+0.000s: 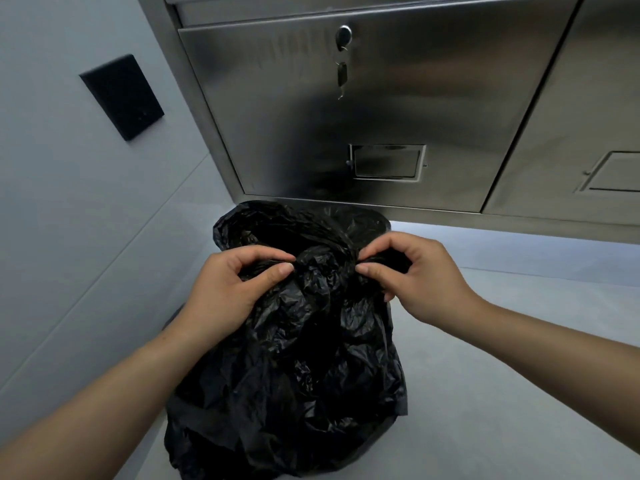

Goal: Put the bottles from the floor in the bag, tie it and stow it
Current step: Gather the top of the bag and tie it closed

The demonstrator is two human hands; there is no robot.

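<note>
— Where is the bag [304, 341] sitting relative to the hands right now?

— It is standing on the pale floor [502, 341] directly below and between them, bulging at the base and narrowing upward. Its long axis is running roughly upright, leaning a little toward the steel cabinet [363, 109] behind it.

— And what are the hands doing?

— Both are clenching plastic. The left hand [228, 289] is pinching one gathered ear of the bag's mouth between thumb and fingers, and the right hand [415, 275] is pinching the opposite ear the same way. A twisted hump of plastic, the knot [318, 261] in the making, is lying between the two thumbs.

— Which hand is nearer to that hump?

— Neither, as far as I can judge. They are sitting almost level, one on each side, with the hump midway between them. So the pull is looking symmetric: each ear is running sideways, across the bag's upright axis.

— Are any bottles showing?

— None. The plastic is opaque, and no loose ones are lying on the visible floor, so I am guessing they are already inside.

— Is the knot finished?

— I cannot tell. Part of the rim [242, 223] is gaping open behind the hands, so I am judging the tying as under way, with stowing yet to come.
</note>
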